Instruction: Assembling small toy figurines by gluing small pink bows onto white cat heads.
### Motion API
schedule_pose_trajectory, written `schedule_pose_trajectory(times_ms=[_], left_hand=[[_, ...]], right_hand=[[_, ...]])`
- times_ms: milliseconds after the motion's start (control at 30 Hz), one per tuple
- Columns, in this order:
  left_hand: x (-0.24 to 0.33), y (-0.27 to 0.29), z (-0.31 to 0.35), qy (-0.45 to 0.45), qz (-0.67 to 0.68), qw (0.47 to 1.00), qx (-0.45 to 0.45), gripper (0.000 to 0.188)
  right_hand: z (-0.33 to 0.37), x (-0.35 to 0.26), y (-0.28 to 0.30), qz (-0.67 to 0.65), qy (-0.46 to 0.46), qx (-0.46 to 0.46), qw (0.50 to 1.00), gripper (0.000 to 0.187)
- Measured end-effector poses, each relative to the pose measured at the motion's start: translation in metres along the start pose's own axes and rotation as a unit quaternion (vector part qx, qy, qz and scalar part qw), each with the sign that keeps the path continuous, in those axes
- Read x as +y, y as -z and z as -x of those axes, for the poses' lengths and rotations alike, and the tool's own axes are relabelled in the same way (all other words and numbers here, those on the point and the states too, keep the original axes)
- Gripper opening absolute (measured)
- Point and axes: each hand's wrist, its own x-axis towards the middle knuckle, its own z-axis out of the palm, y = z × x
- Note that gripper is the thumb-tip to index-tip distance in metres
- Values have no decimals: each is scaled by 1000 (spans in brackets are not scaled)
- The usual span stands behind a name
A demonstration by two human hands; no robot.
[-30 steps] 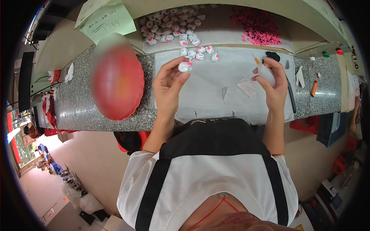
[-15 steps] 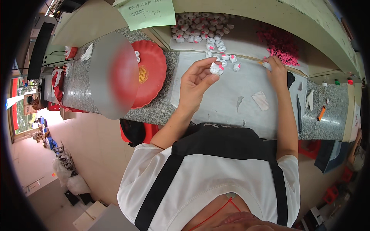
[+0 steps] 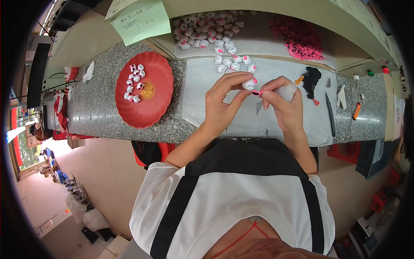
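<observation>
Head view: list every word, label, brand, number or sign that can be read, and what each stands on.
Green paper: handwritten characters and a number, partly legible; not copied out here.
Red plate: gold emblem at its middle, too small to read.
White pieces by the shelf: dark marks, too small to tell whether they are writing.
</observation>
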Motion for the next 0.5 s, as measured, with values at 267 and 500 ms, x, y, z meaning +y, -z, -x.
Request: schedule_pose_trajectory(times_ms=[267,500], left_hand=[[0,-5,1,-42,-21,999,7,27],[1,0,3,66,189,980,-1,27]], right_hand=[[0,11,1,-1,26,18,999,10],[2,11,1,53,66,19,996,17]])
